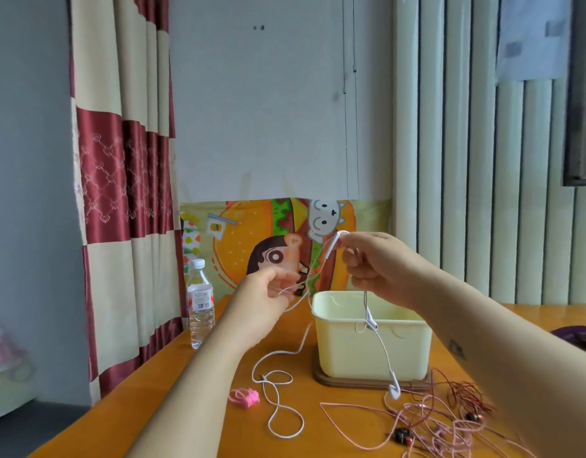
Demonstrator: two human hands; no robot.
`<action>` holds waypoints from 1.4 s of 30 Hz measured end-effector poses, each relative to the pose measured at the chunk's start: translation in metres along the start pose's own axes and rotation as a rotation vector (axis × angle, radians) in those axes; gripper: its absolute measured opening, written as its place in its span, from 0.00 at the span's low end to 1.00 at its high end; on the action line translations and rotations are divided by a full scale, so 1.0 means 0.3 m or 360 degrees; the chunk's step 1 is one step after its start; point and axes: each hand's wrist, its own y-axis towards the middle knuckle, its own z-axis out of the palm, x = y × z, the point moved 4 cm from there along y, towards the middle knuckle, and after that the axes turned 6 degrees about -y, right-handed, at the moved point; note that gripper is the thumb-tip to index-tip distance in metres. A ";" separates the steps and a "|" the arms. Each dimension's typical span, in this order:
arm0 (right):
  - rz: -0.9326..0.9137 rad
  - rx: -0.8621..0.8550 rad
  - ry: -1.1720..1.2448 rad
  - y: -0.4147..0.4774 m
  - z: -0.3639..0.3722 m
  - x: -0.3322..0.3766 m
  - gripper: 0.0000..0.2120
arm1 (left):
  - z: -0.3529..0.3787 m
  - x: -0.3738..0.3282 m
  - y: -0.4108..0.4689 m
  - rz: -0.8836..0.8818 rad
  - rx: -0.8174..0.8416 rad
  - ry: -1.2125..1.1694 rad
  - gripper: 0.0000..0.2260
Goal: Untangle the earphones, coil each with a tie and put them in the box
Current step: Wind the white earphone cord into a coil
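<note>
Head view: left hand (268,294) and right hand (371,262) both pinch the white earphones (379,342) raised above the cream box (371,348); cord trails onto the orange table (185,408). Pink earphones (427,421) lie tangled beside the box.

Arms outstretched; left hand (268,299) and right hand (374,266) pinch white earphone cord (384,353).

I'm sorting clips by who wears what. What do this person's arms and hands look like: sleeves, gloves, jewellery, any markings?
The left hand and right hand are bare: no gloves, and no watch, bracelet or ring shows. Both forearms are uncovered, with no sleeve in view. A small dark mark, like a tattoo, sits on the right forearm.
</note>
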 end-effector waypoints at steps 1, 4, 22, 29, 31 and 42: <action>-0.0002 -0.0003 0.0008 -0.003 -0.002 -0.002 0.18 | -0.001 0.003 -0.004 -0.0045 -0.0058 -0.0118 0.15; 0.0046 0.0007 0.0126 -0.012 -0.005 -0.017 0.23 | 0.008 0.016 -0.012 -0.0267 -0.0176 -0.0594 0.10; 0.0383 0.0121 -0.0479 -0.059 -0.184 -0.253 0.08 | 0.015 -0.024 -0.009 -0.0454 0.0356 0.0136 0.24; 0.0626 0.0768 -0.1987 -0.108 -0.147 -0.275 0.23 | 0.021 -0.125 0.044 0.0053 0.0191 0.0608 0.08; 0.0380 0.0621 -0.1644 -0.108 -0.097 -0.204 0.31 | 0.047 -0.156 0.047 0.0147 0.0252 0.0621 0.05; -0.0067 0.0280 -0.0406 -0.076 -0.059 -0.067 0.13 | -0.037 -0.141 0.078 0.0372 -0.0349 0.0273 0.04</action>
